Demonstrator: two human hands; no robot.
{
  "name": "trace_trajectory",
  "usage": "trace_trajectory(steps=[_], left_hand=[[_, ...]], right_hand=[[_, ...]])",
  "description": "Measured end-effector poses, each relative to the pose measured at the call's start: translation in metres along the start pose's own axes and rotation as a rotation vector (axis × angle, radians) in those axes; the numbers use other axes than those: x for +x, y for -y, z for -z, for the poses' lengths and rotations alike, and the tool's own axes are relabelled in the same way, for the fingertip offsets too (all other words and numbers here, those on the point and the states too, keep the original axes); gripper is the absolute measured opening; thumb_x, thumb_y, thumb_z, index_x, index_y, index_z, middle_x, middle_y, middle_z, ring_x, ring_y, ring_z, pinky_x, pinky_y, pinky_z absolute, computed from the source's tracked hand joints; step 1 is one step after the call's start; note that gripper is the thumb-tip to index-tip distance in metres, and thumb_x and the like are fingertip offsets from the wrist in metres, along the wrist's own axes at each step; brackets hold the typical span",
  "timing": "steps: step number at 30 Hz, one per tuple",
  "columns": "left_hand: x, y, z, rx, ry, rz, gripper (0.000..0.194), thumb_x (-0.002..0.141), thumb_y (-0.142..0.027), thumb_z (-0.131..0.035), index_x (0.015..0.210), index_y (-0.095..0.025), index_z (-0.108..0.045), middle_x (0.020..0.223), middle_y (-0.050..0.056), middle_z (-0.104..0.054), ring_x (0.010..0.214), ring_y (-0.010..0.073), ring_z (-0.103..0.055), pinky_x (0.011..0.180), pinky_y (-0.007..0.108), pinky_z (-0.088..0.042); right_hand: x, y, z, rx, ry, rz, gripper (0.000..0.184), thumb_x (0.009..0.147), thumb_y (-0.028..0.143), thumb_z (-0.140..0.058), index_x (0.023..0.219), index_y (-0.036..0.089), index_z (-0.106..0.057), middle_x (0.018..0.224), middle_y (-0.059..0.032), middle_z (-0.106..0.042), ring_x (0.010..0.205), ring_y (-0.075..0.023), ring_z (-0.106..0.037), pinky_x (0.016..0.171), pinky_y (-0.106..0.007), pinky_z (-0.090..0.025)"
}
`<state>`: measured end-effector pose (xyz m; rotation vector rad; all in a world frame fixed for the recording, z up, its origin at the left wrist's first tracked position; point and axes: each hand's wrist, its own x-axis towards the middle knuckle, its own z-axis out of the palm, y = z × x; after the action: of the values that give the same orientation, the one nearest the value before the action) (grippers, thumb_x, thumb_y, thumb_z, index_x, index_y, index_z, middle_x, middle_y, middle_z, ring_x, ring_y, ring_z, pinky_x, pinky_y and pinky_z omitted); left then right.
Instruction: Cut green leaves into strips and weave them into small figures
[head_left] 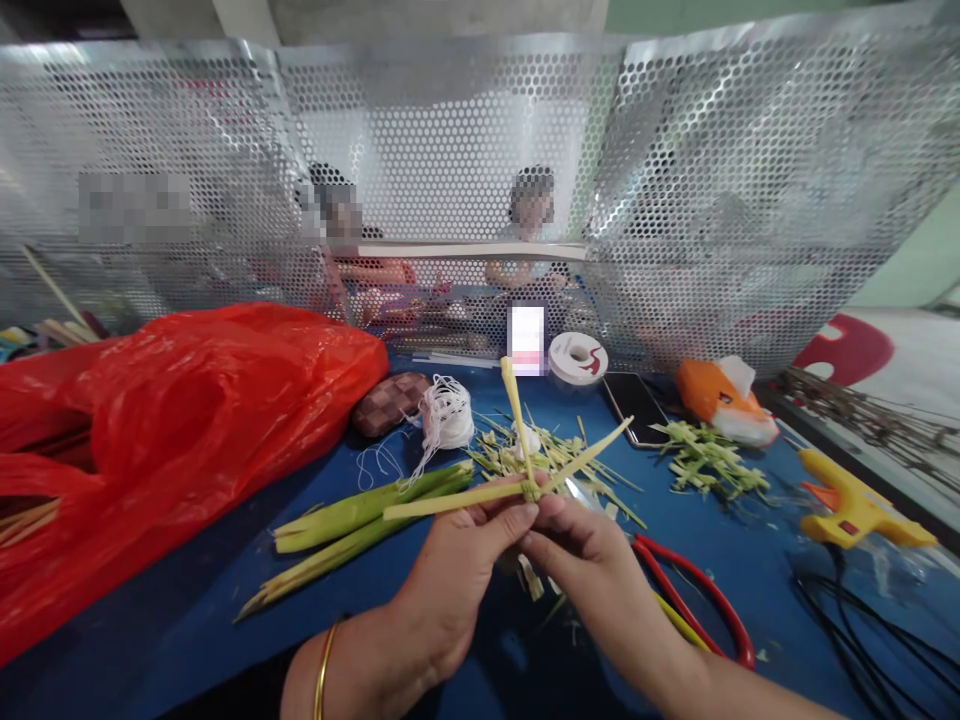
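Observation:
Between my hands is a small woven piece of pale yellow-green leaf strips (pixel 517 420), with long ends sticking up, left and right from a knot at my fingertips. My left hand (pixel 461 560) pinches the knot between thumb and finger. From the other side my right hand (pixel 592 555) is closed on the same knot. Green leaf stalks (pixel 360 520) lie on the table left of my hands. Leaf scraps (pixel 487 445) are scattered behind the woven piece. Beside my right forearm lie red-handled scissors (pixel 712 600), their blades partly hidden.
A red plastic bag (pixel 247 380) fills the left side. White string (pixel 448 412), a checkered pouch (pixel 390 403), a ribbon spool (pixel 578 358), a phone (pixel 636 408), a tissue pack (pixel 726 400) and a yellow glue gun (pixel 855 500) with black cable surround the work. A perforated screen (pixel 472 150) stands behind; people sit beyond.

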<state>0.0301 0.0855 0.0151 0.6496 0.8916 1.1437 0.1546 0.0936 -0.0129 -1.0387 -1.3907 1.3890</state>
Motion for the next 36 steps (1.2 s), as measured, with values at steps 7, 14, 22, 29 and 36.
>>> trace_trajectory(steps=[7,14,22,29,36], left_hand=[[0.003,0.001,0.001,0.055,-0.023,-0.062,0.02,0.072,-0.022,-0.074,0.092,-0.02,-0.077,0.093,0.005,-0.075,0.094,0.0186,-0.066,0.097,0.031,-0.043],[0.004,-0.001,0.0,0.076,-0.007,-0.078,0.018,0.074,-0.02,-0.071,0.091,-0.018,-0.077,0.09,0.005,-0.076,0.094,0.0197,-0.066,0.098,0.033,-0.043],[0.001,-0.003,0.004,0.123,-0.025,-0.082,0.021,0.073,-0.023,-0.072,0.092,-0.017,-0.076,0.085,0.005,-0.076,0.096,0.0229,-0.066,0.098,0.037,-0.044],[0.001,-0.006,0.004,0.163,-0.059,-0.118,0.016,0.07,-0.022,-0.074,0.085,-0.018,-0.076,0.089,0.006,-0.075,0.094,0.0226,-0.066,0.095,0.036,-0.046],[0.001,-0.009,0.002,0.166,-0.076,-0.089,0.02,0.07,-0.018,-0.073,0.089,-0.018,-0.076,0.094,0.005,-0.074,0.098,0.0223,-0.065,0.093,0.033,-0.046]], right_hand=[[-0.006,0.005,-0.003,0.013,0.038,-0.004,0.032,0.085,0.048,-0.059,0.093,0.02,-0.071,0.095,-0.0064,-0.067,0.092,-0.022,-0.059,0.092,-0.036,-0.045],[-0.007,0.003,0.001,-0.116,0.135,0.07,0.028,0.094,0.04,-0.048,0.106,0.022,-0.066,0.11,-0.007,-0.063,0.103,-0.0213,-0.056,0.101,-0.037,-0.038],[-0.01,0.01,0.005,-0.368,0.25,0.189,0.026,0.096,0.03,-0.041,0.08,0.02,-0.059,0.091,-0.0056,-0.061,0.084,-0.0183,-0.056,0.083,-0.032,-0.046],[-0.012,0.012,0.007,-0.438,0.273,0.261,0.027,0.096,0.027,-0.041,0.073,0.021,-0.054,0.085,-0.0043,-0.059,0.081,-0.0176,-0.055,0.079,-0.032,-0.046],[-0.011,0.01,0.005,-0.48,0.272,0.259,0.028,0.096,0.028,-0.04,0.071,0.021,-0.051,0.085,-0.0048,-0.059,0.085,-0.0185,-0.055,0.083,-0.033,-0.045]])
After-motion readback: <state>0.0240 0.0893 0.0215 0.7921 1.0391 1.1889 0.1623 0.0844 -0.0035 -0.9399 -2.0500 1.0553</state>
